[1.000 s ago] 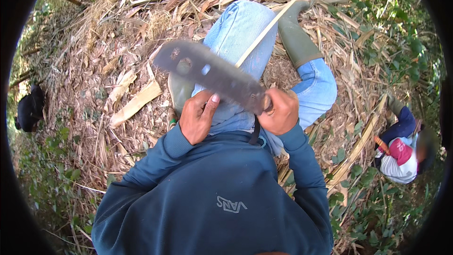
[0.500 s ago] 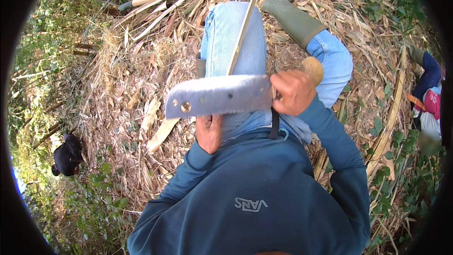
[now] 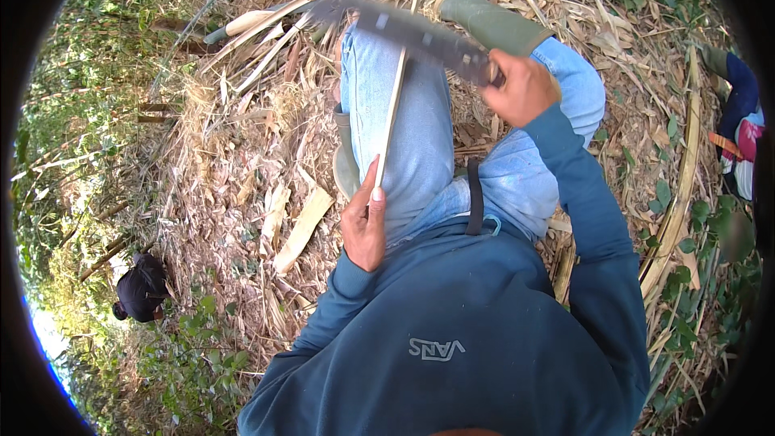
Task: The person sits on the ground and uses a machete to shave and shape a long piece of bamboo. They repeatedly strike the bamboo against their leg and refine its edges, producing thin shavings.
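My left hand (image 3: 366, 222) pinches the near end of a thin, pale bamboo strip (image 3: 392, 117) between thumb and fingers. The strip runs away from me along my jeans-clad thigh, and its far part passes by the blade. My right hand (image 3: 521, 89) is wrapped round the handle of a broad cleaver (image 3: 395, 28), which is mostly hidden by the fist. Smeared by motion, the holed blade points to the left across the strip, over my knee. Whether the blade touches the strip I cannot tell.
Dry leaves and bamboo shavings cover the ground, with a flat pale piece (image 3: 303, 230) left of my leg. A tool with a wooden handle (image 3: 246, 24) lies at the far left. One person in dark clothes (image 3: 143, 287) is at the left, another person (image 3: 739, 113) at the right edge.
The cleaver has moved from above my left hand, near my lap, away from me toward the far part of the strip. My left hand and the strip's near end are now uncovered.
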A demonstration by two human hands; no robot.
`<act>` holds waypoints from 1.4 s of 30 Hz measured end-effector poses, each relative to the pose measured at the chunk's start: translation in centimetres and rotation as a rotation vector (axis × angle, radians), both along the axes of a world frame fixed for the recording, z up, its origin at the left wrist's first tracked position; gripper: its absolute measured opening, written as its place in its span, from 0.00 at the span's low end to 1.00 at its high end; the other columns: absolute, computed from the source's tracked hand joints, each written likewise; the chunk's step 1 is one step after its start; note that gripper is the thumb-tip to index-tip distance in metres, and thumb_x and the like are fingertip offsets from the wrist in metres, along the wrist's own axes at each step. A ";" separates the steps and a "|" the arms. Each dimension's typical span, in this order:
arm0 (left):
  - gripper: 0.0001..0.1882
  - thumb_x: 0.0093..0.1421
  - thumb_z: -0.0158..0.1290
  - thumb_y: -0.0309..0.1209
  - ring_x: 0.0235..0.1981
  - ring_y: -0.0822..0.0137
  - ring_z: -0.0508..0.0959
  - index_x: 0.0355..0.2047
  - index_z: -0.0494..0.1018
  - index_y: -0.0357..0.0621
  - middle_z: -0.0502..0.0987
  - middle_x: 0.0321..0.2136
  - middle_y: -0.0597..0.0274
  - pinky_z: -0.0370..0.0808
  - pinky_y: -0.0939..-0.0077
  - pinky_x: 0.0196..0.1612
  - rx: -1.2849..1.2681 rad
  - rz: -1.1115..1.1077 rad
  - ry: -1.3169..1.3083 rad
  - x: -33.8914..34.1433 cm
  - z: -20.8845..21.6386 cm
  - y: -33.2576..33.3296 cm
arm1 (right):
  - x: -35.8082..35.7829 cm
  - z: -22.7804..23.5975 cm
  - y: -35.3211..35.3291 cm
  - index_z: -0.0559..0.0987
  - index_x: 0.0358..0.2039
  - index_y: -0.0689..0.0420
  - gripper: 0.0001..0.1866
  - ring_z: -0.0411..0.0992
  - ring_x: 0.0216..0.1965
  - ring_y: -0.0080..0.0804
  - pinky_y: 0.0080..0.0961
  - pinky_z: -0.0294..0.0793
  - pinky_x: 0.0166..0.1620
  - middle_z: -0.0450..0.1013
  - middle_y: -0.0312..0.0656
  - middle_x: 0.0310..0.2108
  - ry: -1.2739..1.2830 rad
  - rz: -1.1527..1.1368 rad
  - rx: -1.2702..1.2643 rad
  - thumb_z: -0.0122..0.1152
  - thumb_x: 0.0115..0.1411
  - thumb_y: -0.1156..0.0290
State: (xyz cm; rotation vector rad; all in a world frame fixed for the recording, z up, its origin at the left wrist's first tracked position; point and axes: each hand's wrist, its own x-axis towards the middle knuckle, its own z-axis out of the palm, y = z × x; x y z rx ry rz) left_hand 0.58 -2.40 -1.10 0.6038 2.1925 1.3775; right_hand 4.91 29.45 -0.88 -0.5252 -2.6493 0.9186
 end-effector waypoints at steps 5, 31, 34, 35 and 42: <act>0.27 0.69 0.47 0.34 0.62 0.57 0.66 0.62 0.61 0.29 0.68 0.59 0.41 0.60 0.68 0.64 0.022 0.032 -0.053 0.4 2.0 1.9 | -0.3 1.6 -1.0 0.77 0.34 0.62 0.15 0.75 0.27 0.51 0.37 0.73 0.31 0.75 0.52 0.25 -0.068 -0.203 -0.218 0.63 0.48 0.65; 0.26 0.65 0.54 0.30 0.47 0.63 0.76 0.61 0.65 0.32 0.77 0.46 0.43 0.70 0.72 0.53 0.117 0.148 -0.154 0.2 1.4 2.2 | 1.9 1.0 -5.2 0.73 0.23 0.59 0.14 0.69 0.20 0.50 0.41 0.63 0.23 0.68 0.49 0.17 -0.040 0.178 0.030 0.67 0.48 0.63; 0.25 0.64 0.53 0.29 0.44 0.64 0.77 0.61 0.65 0.36 0.78 0.43 0.44 0.71 0.72 0.50 0.083 0.130 -0.161 0.2 0.4 1.4 | 2.6 0.2 -5.1 0.74 0.24 0.60 0.13 0.69 0.19 0.50 0.42 0.62 0.23 0.68 0.48 0.16 0.012 0.342 0.079 0.66 0.48 0.65; 0.25 0.64 0.53 0.29 0.42 0.65 0.77 0.61 0.65 0.37 0.78 0.41 0.45 0.72 0.72 0.48 0.077 0.125 -0.184 0.0 0.4 1.2 | 2.5 0.1 -4.2 0.74 0.26 0.61 0.12 0.70 0.19 0.50 0.40 0.64 0.23 0.69 0.48 0.16 -0.042 0.328 0.130 0.66 0.46 0.67; 0.26 0.64 0.53 0.29 0.39 0.67 0.72 0.62 0.65 0.39 0.75 0.39 0.50 0.69 0.74 0.47 0.048 0.084 -0.176 -0.4 2.1 1.3 | 1.5 0.6 -3.8 0.76 0.26 0.60 0.11 0.72 0.20 0.50 0.37 0.67 0.24 0.70 0.50 0.17 -0.133 0.113 -0.008 0.68 0.45 0.69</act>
